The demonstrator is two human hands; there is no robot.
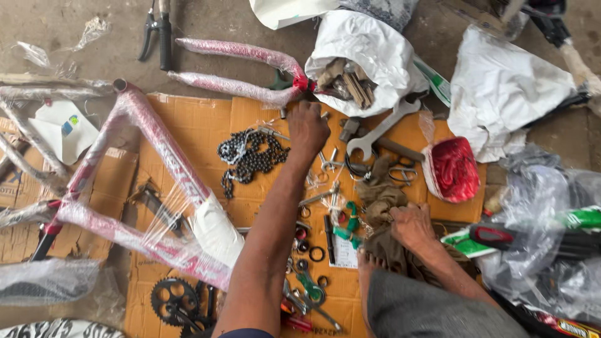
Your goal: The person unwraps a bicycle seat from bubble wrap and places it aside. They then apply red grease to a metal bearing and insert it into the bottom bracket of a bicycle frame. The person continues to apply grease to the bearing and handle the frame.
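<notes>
Small metal parts [322,159], bolts and silver bits scattered on the flattened brown cardboard sheet [200,125], lie just under my left hand [308,128]; its fingers curl down out of sight, so I cannot tell their grip. Sorting seems underway. My right hand [410,225] clutches a crumpled brown rag [379,194]. A black bicycle chain [247,156] lies beside my left fingers.

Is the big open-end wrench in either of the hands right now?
No. The wrench lies free on the cardboard; the left hand reaches beside the chain, and the right hand grips a brown rag.
</notes>
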